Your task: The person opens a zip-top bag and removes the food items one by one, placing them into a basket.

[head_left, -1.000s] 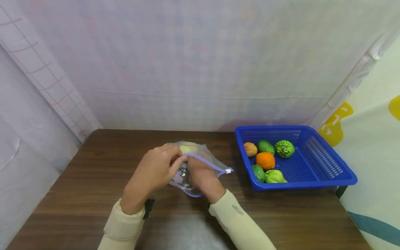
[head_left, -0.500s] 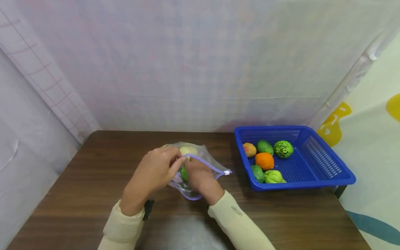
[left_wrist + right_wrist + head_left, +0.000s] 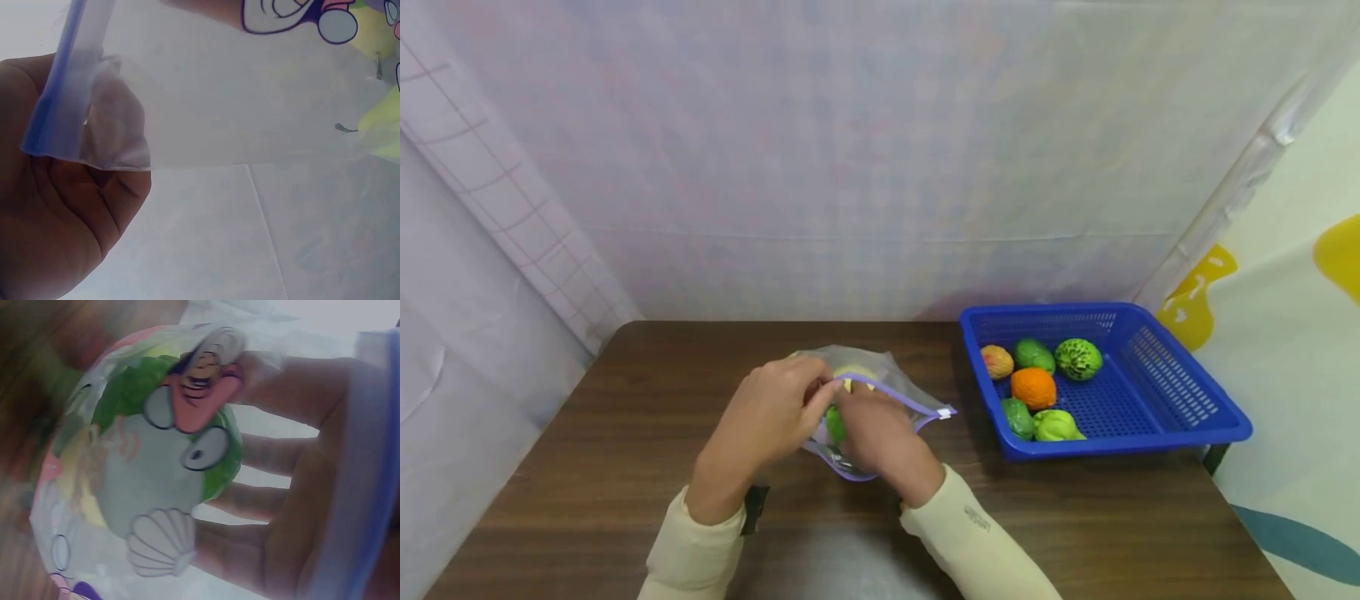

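Observation:
A clear zip bag [image 3: 891,375] with a purple seal strip and a white slider stands with its mouth wide. My left hand [image 3: 778,404] pinches the left side of its rim, thumb against fingers. Inside the bag my right hand [image 3: 880,425] reaches down, its fingers round a green fruit [image 3: 835,425]. In the right wrist view those fingers spread behind the green fruit [image 3: 219,469], partly covered by the bag's cartoon print. Yellow-green pears [image 3: 381,122] with dark stems show through the plastic in the left wrist view.
A blue basket [image 3: 1172,433] stands on the right of the brown table [image 3: 580,467]. Several fruits lie in its left half, among them an orange [image 3: 1033,388], a speckled green one [image 3: 1078,359] and a lobed light-green one [image 3: 1056,426]. A curtain hangs behind the table.
My right hand has shifted slightly left inside the bag, and the green fruit has come into sight beside its fingers. The left hand keeps its hold on the rim.

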`<state>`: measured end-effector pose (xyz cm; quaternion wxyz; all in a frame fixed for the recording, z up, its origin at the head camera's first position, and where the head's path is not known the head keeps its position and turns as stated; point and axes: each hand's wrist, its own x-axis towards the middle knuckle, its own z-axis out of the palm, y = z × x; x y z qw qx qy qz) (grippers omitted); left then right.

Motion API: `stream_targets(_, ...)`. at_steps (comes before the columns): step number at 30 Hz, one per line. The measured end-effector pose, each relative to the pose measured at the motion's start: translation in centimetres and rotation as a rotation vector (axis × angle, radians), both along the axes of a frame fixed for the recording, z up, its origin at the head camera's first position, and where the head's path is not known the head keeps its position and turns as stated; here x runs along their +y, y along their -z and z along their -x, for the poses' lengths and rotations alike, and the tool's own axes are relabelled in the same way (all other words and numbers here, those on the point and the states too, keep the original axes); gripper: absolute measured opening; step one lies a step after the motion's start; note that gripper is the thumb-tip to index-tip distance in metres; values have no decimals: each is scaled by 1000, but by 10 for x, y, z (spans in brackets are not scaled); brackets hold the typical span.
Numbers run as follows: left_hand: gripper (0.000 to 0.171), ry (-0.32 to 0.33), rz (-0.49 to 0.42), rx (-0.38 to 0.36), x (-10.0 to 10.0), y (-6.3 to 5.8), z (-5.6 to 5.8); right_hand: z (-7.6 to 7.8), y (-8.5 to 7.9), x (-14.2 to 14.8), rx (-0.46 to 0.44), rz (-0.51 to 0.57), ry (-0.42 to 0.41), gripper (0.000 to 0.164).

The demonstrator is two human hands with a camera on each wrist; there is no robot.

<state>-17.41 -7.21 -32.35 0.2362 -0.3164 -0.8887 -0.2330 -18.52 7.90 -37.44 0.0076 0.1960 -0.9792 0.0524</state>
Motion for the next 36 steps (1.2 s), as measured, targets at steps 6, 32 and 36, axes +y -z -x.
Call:
stream_targets(6, 15, -7, -1, 11, 0, 1, 1, -7, -11, 5, 29, 53, -35, 57)
stream_targets(32, 15, -24, 7, -36, -3, -3, -2, -58, -71, 41, 54, 122, -300, 66)
stream_targets(36, 14, -25, 10, -44, -4, -3, -2, -61, -81, 54, 27, 138, -332, 61)
